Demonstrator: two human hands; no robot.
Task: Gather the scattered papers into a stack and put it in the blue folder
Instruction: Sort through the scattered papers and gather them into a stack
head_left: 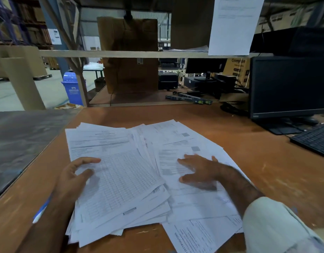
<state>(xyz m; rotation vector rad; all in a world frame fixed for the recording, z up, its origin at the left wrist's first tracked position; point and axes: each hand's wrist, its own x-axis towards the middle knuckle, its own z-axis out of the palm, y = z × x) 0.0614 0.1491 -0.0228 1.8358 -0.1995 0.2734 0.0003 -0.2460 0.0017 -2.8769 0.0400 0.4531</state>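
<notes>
Papers under both open grips

The papers were white, printed with grey text and fine grid tables; small grey squares marked the sheets toward two o'clock. The bench was orange-brown with pale scuffs. At nine o'clock a grey mottled surface adjoined it. A blue bin stood at eleven o'clock. The monitor and keyboard at two o'clock were black. The sleeve was pale cream.
</notes>
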